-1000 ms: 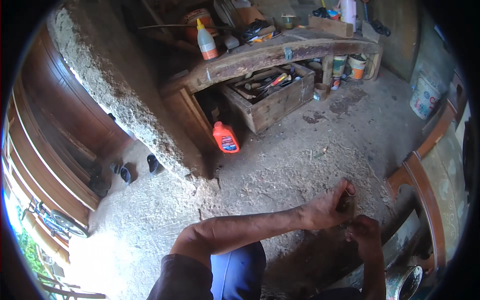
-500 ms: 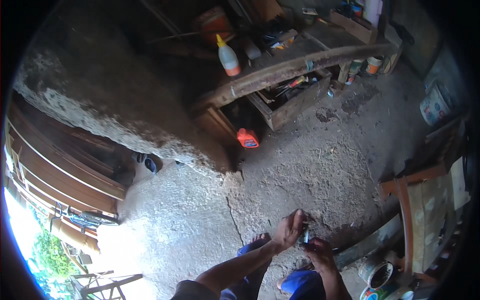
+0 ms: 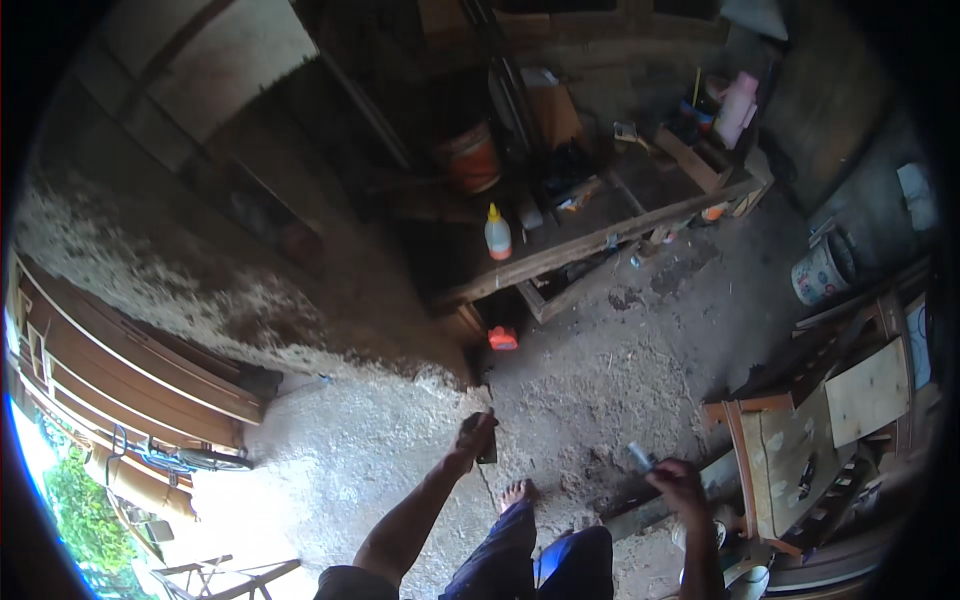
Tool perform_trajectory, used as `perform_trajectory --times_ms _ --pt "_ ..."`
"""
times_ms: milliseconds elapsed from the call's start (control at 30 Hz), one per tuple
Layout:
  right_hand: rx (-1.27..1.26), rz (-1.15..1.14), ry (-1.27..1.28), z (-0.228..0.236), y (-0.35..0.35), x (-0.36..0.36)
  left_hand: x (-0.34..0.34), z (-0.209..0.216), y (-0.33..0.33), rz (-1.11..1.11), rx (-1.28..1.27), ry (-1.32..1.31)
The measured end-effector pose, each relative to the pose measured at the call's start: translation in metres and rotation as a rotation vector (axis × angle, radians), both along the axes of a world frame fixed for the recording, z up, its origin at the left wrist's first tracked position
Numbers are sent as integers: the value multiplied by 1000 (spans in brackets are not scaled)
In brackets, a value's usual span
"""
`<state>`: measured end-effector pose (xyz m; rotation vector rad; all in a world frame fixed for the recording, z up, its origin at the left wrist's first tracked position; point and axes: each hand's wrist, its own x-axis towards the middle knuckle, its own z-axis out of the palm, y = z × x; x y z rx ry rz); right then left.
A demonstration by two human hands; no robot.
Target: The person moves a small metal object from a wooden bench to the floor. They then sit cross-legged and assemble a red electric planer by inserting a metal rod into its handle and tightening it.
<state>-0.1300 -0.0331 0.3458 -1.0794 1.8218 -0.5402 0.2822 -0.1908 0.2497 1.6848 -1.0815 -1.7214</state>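
Note:
My left hand is out ahead over the concrete floor, its fingers closed round a dark, flat, block-like object whose lower end shows below the palm. What kind of thing that is, I cannot make out. Further right, my right hand grips a short, pale, tube-like piece that sticks out past the fingertips toward the upper left. The hands are well apart, and neither touches the floor or the furniture. My bare left foot shows between them.
A wooden workbench stands ahead, with a yellow-capped glue bottle on it and a red-orange container on the floor beneath. On the right are a patterned bucket and a wooden cabinet frame. A rough wall runs left.
My hands have separated: the left moved left with the dark object, the right moved right with the pale piece. The view has tilted up, showing more behind the bench.

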Motion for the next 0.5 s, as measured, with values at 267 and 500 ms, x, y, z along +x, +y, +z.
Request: perform_trajectory --times_ms 267,500 --pt "-547 -740 497 -79 31 -136 -14 23 -111 613 7 434" --pt "724 -597 -28 -258 131 -119 3 -54 -251 536 -293 8"
